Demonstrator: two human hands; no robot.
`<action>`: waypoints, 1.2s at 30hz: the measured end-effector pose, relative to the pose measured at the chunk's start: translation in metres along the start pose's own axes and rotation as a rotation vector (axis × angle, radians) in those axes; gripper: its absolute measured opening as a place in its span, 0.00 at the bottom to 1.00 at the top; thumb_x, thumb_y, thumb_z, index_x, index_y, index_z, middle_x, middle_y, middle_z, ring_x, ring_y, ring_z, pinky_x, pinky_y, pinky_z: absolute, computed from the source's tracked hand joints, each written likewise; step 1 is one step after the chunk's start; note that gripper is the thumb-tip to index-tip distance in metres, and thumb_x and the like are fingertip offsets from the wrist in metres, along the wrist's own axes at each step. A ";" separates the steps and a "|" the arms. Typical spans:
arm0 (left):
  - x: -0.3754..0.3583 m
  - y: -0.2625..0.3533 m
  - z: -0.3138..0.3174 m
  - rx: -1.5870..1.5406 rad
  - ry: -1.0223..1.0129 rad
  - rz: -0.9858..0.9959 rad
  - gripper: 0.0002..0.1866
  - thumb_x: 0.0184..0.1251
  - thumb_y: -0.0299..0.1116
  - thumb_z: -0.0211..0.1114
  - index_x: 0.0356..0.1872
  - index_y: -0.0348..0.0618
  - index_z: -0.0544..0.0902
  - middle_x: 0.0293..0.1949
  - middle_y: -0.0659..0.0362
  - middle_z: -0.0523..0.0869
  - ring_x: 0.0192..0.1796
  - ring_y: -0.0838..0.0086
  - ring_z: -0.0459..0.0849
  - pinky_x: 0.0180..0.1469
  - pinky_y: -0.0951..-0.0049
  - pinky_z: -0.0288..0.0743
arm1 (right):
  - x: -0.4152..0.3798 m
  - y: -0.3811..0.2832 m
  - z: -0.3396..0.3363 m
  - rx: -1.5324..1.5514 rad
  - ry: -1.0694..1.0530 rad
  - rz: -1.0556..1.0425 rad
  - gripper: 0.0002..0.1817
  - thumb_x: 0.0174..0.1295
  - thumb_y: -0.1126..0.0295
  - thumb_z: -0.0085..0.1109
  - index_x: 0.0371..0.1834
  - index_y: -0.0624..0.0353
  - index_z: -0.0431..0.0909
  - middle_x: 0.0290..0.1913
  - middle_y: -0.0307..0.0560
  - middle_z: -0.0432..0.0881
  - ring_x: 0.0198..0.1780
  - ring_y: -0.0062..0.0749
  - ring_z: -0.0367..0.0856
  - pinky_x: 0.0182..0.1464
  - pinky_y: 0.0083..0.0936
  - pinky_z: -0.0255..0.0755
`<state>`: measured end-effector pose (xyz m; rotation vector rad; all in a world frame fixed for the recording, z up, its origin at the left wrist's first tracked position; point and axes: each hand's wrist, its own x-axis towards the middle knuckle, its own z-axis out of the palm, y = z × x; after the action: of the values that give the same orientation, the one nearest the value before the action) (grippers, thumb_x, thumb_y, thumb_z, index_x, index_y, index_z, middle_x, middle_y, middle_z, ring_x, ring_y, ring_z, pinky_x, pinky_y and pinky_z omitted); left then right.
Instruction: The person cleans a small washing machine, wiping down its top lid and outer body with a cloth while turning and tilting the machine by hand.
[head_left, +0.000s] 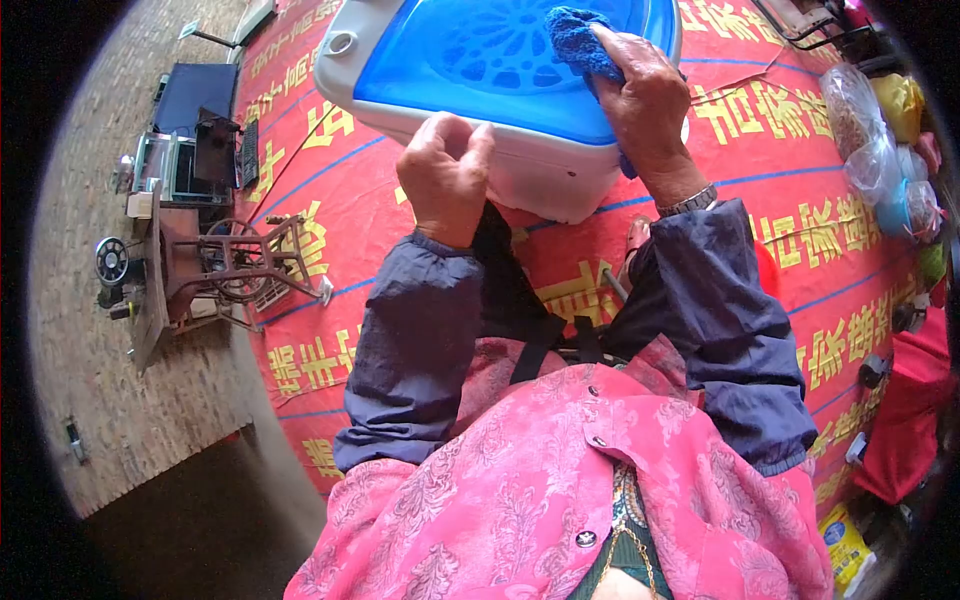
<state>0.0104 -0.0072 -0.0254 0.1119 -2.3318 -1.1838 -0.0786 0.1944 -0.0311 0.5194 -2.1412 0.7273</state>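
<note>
A white tub-like appliance with a translucent blue lid (420, 75) stands at the top centre. My right hand (645, 100), with a watch at its wrist, grips a dark blue cloth (580, 42) on the right part of the lid. At the appliance's near edge is my left hand (447, 175), its fingers curled and the thumb near the index finger. I cannot make out anything between those fingers. The white front side (555, 170) of the appliance shows between my two hands.
A red floor sheet with yellow characters (740, 140) lies around the appliance. At the left are an old treadle sewing machine (240, 265) and a dark screen (197, 98). Several plastic bags (860, 120) and a red cloth (905, 410) line the right side.
</note>
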 end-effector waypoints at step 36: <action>0.013 0.012 -0.009 0.140 -0.158 0.013 0.11 0.57 0.32 0.71 0.27 0.38 0.78 0.20 0.62 0.80 0.24 0.83 0.77 0.28 0.78 0.71 | 0.000 -0.001 -0.001 0.021 0.007 0.005 0.23 0.48 0.69 0.67 0.52 0.52 0.80 0.45 0.47 0.83 0.46 0.44 0.81 0.51 0.35 0.74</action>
<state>0.0057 -0.0105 -0.0069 0.0537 -2.5484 -1.0568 -0.0773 0.1941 -0.0302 0.5219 -2.1313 0.7536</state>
